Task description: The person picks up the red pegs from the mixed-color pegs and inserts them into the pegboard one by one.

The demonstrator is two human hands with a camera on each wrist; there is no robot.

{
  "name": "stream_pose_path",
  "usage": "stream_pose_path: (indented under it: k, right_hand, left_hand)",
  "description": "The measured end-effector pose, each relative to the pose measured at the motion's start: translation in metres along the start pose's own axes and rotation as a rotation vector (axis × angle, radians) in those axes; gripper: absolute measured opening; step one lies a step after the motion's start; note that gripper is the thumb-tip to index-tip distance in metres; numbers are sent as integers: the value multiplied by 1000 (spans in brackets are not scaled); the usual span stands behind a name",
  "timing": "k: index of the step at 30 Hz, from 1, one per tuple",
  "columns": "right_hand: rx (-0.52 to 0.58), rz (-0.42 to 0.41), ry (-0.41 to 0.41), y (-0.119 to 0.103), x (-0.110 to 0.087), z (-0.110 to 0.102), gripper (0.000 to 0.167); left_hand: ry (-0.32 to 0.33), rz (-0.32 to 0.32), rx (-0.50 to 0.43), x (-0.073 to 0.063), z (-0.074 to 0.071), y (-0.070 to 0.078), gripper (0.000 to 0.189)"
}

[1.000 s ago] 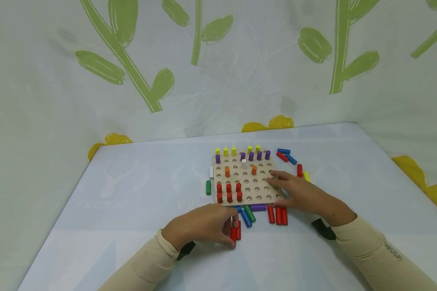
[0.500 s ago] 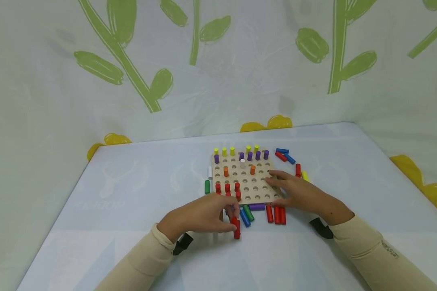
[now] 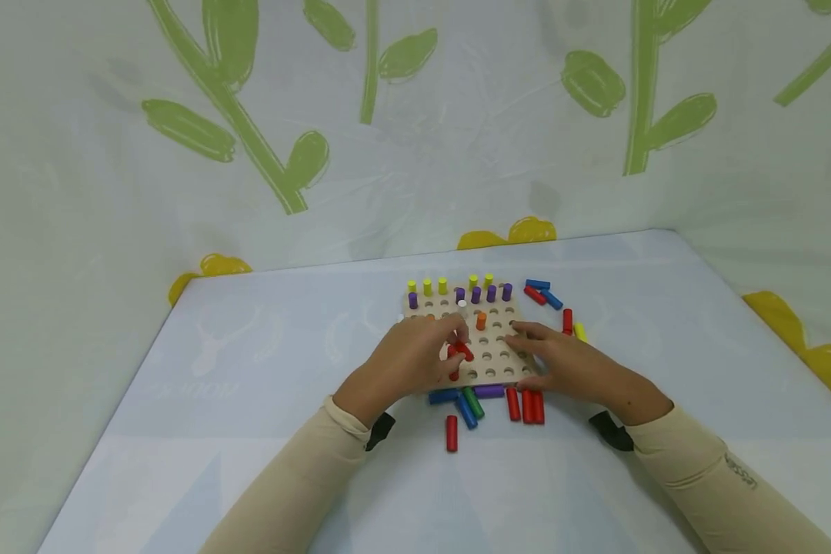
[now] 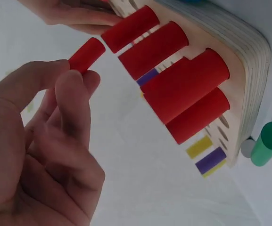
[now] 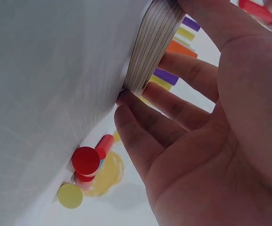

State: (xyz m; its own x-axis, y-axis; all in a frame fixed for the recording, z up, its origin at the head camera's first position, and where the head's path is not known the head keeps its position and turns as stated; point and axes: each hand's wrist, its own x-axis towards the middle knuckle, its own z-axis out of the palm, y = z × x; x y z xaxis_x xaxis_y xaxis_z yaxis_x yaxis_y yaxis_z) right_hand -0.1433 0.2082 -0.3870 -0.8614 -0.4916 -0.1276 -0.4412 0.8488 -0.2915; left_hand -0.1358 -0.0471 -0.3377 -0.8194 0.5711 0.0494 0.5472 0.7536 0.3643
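My left hand pinches a red peg between thumb and fingertips, tilted above the front left of the wooden pegboard. Red pegs stand in the board beside it, largely covered by this hand in the head view. Yellow pegs, purple pegs, a white peg and orange pegs stand farther back. At the board's right front corner rests my right hand, its fingers spread and gently bent. Its fingertips touch the board's layered side in the right wrist view.
Before the board lie a single red peg, blue pegs, a green peg, a purple peg and several red pegs. More blue pegs, red pegs and a yellow peg lie to the right.
My left hand has lifted one red peg from the table before the board and carried it up and forward over the board. My right hand stays at the corner.
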Motion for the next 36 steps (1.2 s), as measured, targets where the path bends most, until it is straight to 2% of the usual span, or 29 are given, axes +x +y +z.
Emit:
stream_pose_path:
  k: [7,12,18,27,36]
  right_hand:
    - [11,5,-5,0,0,1,75]
    - [10,10,-11,0,0,1,75]
    - [6,6,-3,0,1,0,75]
    - [14,8,-1,0,0,0,74]
    - [3,7,0,2,2,1,74]
  left_hand:
    - [-11,-56,97,16,7,-1,22]
    - [-25,-48,153,21,11,-2,22]
    - [-55,-38,157,26,15,-4,22]
    - [-79,-48,194,27,16,-1,21]
    - [-73,-21,209,27,16,-1,20]
